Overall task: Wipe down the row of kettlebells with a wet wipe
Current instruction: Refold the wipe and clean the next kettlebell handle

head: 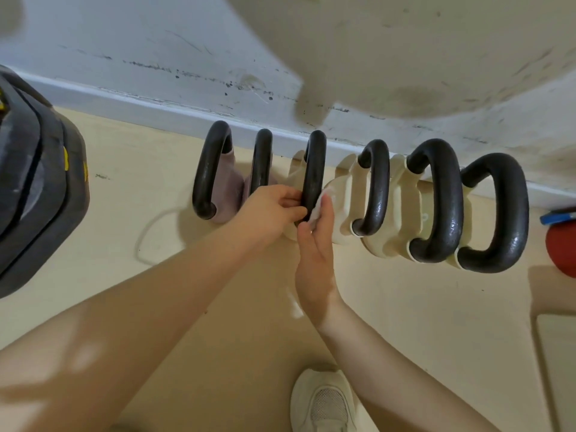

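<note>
Floor (156,169), cream: six kettlebells (378,194) ranged along the wall; black weight (34,182) at left, red ball (564,251) at right.

6 kettlebells (314,179), 2 hands (271,210), 1 wet wipe (316,210), 1 shoe (324,400).

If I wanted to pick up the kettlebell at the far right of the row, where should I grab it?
Grab the far-right kettlebell by its thick black handle, at the middle of the loop. It stands up clear of the cream body, with an open gap underneath for fingers. Come from above and from the right, since another kettlebell sits tight against its left. It may be heavy, so two hands would probably be safer.
</note>
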